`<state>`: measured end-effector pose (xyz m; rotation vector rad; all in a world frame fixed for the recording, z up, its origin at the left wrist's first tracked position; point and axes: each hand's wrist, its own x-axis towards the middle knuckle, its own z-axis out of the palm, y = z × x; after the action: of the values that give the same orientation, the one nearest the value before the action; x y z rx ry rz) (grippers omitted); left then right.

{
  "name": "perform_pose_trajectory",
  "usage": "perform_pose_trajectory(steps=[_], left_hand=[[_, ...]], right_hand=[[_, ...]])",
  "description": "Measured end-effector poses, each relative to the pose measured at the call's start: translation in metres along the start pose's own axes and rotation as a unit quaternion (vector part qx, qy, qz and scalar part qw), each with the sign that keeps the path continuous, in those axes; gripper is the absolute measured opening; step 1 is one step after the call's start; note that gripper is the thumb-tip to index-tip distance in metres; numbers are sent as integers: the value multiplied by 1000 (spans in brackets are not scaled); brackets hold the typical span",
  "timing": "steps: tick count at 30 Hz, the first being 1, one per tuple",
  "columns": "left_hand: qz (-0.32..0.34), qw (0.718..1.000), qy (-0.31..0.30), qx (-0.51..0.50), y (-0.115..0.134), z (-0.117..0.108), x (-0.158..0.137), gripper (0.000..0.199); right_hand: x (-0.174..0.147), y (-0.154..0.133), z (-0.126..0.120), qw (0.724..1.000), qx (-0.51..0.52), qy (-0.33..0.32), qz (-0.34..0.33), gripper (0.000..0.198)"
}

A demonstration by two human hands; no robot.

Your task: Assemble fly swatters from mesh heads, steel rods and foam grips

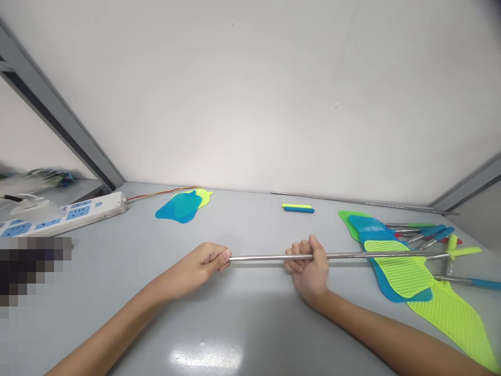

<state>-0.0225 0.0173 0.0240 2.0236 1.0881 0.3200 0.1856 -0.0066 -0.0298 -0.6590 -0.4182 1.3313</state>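
A thin shiny metal rod (260, 258) runs almost level across the view. Its left end is pinched between the thumb and fingers of my left hand (211, 261). Farther along, my right hand (309, 266) is wrapped around the rod, palm turned up. The rod's right part passes above a pile of fly swatter heads: a light yellow-green mesh head (403, 269) on top, a blue mesh head (366, 228) beside it, and more beneath. Whether its right end joins the yellow handle (465, 251) there, I cannot tell.
Several swatter handles (485, 283) lie at the right. Another thin rod (344, 200) lies along the wall. Two short sticks, one yellow and one blue (299, 210), lie at the back. Blue (176, 209) and yellow mesh heads lie back left, near a white power strip (113, 202).
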Motion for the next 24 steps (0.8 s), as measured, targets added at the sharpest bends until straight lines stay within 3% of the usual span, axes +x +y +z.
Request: perform_pose_trajectory(steps=[9,24], left_hand=[[-17,999,-17,-28,0,5,0,34],[-40,990,-56,-126,9,22,-2,34]], right_hand=[[-1,0,0,1000,12,-6,-9,48],[-9,9,0,994,-17,-64,-87,49]])
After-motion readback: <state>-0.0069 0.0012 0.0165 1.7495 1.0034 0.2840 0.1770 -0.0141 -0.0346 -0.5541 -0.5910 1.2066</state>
